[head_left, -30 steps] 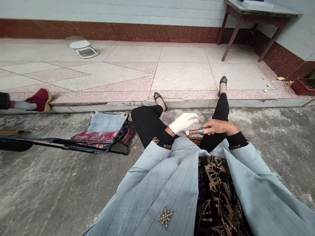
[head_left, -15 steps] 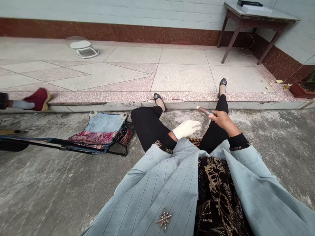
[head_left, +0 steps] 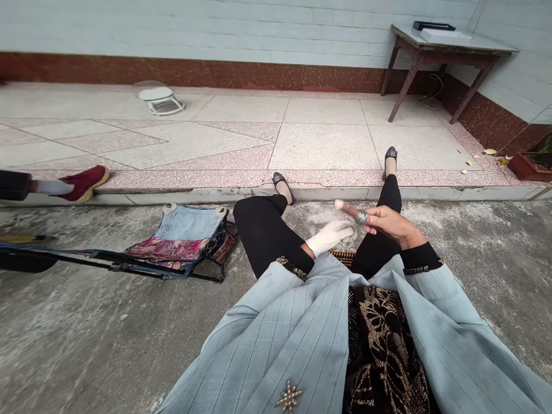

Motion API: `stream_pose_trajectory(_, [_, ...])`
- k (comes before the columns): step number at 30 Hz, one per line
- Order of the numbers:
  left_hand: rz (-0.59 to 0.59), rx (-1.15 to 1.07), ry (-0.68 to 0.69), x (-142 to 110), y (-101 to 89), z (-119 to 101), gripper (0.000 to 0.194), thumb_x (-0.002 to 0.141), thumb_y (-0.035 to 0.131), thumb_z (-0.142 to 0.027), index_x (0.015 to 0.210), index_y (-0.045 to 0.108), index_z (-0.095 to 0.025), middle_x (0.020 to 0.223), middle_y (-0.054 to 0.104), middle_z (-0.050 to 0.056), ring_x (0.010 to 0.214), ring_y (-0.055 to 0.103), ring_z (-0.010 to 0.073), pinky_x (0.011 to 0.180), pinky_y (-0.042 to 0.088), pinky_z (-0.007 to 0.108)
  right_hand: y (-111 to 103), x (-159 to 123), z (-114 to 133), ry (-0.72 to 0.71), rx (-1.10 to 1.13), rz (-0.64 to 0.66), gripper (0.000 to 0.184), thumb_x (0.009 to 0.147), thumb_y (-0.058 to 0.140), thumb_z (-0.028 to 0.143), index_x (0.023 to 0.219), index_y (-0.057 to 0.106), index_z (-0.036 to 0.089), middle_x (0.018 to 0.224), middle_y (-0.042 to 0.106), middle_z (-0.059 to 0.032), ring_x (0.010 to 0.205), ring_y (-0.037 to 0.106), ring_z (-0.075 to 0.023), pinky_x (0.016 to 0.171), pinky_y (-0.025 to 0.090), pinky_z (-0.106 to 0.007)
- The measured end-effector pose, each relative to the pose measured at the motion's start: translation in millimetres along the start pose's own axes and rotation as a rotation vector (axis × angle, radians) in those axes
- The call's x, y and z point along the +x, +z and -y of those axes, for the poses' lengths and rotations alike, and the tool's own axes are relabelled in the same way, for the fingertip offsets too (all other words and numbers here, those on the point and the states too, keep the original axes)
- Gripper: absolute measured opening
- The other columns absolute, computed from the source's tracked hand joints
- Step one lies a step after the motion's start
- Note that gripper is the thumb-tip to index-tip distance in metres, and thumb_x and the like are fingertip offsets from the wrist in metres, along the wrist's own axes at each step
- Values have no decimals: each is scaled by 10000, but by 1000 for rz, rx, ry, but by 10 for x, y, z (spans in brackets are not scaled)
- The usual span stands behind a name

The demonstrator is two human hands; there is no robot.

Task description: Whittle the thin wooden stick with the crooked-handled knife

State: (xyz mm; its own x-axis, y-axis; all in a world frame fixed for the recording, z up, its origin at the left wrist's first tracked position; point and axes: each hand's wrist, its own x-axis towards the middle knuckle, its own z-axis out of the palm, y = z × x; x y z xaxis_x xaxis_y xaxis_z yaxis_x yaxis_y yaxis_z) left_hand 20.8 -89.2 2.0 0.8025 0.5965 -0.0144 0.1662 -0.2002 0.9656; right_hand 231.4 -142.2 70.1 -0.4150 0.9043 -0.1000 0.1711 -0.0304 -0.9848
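My right hand [head_left: 395,224] is bare and closed around a short brown wooden-handled tool [head_left: 350,213]. Silvery wire is wound round the tool near my fingers, and its far end is pale and blurred, pointing left. Just to the left is my left hand [head_left: 331,237] in a white knitted glove, its fingers curled together; whatever they may hold is hidden. The tool lies just above the gloved fingertips, and I cannot tell whether they touch. Below, between my black-trousered legs, part of a woven basket-like thing [head_left: 344,257] shows.
On the left stands a low folding chair [head_left: 185,230] with denim and floral cloth. Another person's red shoe [head_left: 86,183] rests on the step's edge [head_left: 207,195]. A small white stool [head_left: 161,100], a wooden table [head_left: 452,43] and a planter [head_left: 530,165] are farther off.
My right hand has brought the tool's pale end slightly left and down, nearer the gloved hand. The left fingers look more curled. The view has tilted a little, and the scene sits lower.
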Motion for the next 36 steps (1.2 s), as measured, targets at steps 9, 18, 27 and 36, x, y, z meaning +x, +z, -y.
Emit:
stream_pose_trajectory(9, [42,593,122,-19,-21,-32,296,963,459,-373,948,695,-195,822,661,6,789,589,148,756,414,245,-103,107,-262,353,-921,-477,351,913,543,472,924,689,153,876,699,-136,815,629,-252,675,388,-316])
stream_pose_trajectory(18, [-60,301,110,78,-281,-161,227,891,508,-286,938,684,-150,921,694,19,878,615,151,848,457,255,-49,18,-59,243,-468,372,342,843,623,484,845,692,149,676,618,-8,588,527,-123,571,391,-245])
stream_pose_trajectory(27, [42,82,-3,57,23,125,363,945,450,-433,901,661,-142,651,553,-22,569,462,99,571,373,225,-52,109,-110,76,-157,-318,458,798,600,623,713,573,174,636,573,-4,532,469,-108,545,376,-257])
stream_pose_trajectory(36, [-133,597,208,88,-16,280,272,944,491,-289,1049,703,-154,1084,715,94,1056,631,215,982,437,329,-157,162,-346,386,-952,-346,305,878,600,463,770,668,186,717,656,-75,694,568,-196,607,324,-289])
